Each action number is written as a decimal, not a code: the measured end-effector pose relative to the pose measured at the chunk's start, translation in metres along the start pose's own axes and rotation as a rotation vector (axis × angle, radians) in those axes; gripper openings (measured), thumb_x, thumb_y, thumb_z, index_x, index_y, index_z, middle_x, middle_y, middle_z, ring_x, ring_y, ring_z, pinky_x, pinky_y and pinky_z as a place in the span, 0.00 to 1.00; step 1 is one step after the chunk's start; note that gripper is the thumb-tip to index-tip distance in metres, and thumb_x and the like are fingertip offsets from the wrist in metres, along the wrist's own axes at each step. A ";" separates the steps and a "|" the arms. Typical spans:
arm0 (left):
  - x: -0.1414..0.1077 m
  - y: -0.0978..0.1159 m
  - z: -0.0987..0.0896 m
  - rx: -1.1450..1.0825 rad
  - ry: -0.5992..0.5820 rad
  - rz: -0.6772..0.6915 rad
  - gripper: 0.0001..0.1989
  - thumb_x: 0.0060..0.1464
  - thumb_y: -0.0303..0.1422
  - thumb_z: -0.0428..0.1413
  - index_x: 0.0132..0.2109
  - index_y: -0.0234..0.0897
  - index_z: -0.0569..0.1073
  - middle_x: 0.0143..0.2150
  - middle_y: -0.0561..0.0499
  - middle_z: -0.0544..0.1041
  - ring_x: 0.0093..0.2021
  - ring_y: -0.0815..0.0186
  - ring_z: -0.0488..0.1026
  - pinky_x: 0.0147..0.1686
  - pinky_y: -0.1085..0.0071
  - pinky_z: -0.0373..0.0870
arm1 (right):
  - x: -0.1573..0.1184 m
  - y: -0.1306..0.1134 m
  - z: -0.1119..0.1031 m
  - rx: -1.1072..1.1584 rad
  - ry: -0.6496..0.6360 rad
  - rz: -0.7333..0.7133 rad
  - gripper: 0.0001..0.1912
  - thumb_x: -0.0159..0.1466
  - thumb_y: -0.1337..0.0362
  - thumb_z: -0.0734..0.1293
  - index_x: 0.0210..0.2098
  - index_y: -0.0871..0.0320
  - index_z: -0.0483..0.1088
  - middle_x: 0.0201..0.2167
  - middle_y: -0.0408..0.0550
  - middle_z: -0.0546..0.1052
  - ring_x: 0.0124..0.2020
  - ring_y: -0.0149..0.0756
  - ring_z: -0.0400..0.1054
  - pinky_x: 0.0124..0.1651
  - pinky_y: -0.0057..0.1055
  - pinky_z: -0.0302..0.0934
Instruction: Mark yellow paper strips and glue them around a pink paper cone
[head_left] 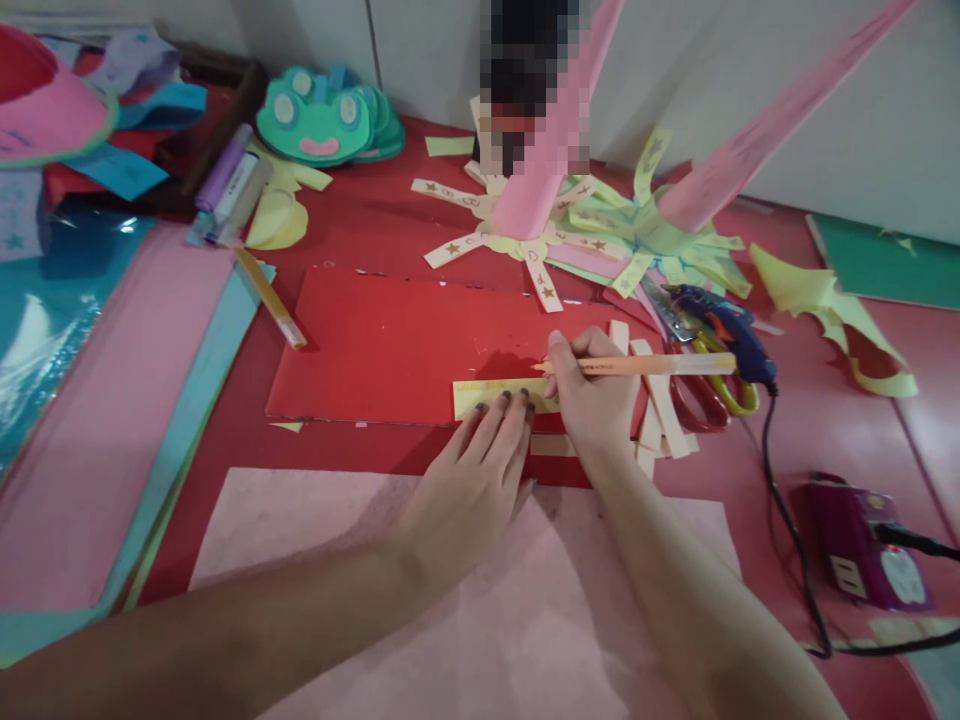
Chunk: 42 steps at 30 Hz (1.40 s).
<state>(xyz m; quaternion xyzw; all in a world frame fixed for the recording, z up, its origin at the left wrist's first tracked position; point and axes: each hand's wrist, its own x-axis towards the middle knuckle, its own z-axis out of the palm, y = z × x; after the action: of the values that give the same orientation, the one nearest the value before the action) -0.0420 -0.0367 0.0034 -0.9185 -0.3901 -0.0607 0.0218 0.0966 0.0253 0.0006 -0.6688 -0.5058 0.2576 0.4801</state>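
In the head view a narrow yellow paper strip (471, 398) lies across a red board (397, 340). My left hand (480, 460) is stretched out flat, its fingertips resting on the strip's lower edge. Faint writing runs along the top of the strip. My right hand (600, 400) grips an orange marker pen (660, 365), its tip pointing left, just above the strip's right part. Whether the tip touches anything, I cannot tell. Several pale paper strips (660, 405) lie beside my right hand, partly covered by it.
Scissors (701, 400) and a blue glue gun (724, 325) lie to the right, its cord near a purple power adapter (847, 550). Pink paper cones (536, 180) stand behind. Green frog cutouts (319, 120) and a yellow marker (268, 298) are left; pink paper (300, 560) lies in front.
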 end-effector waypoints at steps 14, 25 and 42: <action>0.001 0.000 0.003 -0.038 0.019 -0.010 0.22 0.62 0.33 0.38 0.56 0.23 0.65 0.59 0.39 0.65 0.59 0.55 0.62 0.56 0.61 0.61 | -0.003 0.000 0.004 0.105 -0.146 -0.019 0.20 0.58 0.56 0.65 0.17 0.56 0.53 0.11 0.35 0.61 0.14 0.23 0.56 0.18 0.23 0.52; -0.001 0.002 0.004 -0.036 0.008 -0.010 0.21 0.61 0.31 0.39 0.55 0.22 0.64 0.58 0.37 0.65 0.59 0.53 0.62 0.56 0.61 0.61 | -0.003 0.003 0.005 -0.001 -0.205 -0.101 0.20 0.58 0.60 0.63 0.16 0.57 0.51 0.12 0.34 0.55 0.16 0.23 0.48 0.18 0.23 0.46; 0.000 0.002 0.005 0.010 0.026 -0.001 0.21 0.62 0.31 0.38 0.55 0.22 0.65 0.57 0.39 0.67 0.59 0.54 0.62 0.56 0.62 0.61 | -0.004 0.005 0.004 -0.048 -0.185 -0.108 0.19 0.59 0.60 0.62 0.16 0.56 0.51 0.12 0.34 0.54 0.15 0.23 0.48 0.18 0.23 0.47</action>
<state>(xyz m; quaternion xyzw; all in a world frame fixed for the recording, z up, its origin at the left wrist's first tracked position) -0.0398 -0.0377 -0.0019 -0.9174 -0.3904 -0.0707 0.0313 0.0935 0.0231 -0.0061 -0.6252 -0.5892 0.2799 0.4284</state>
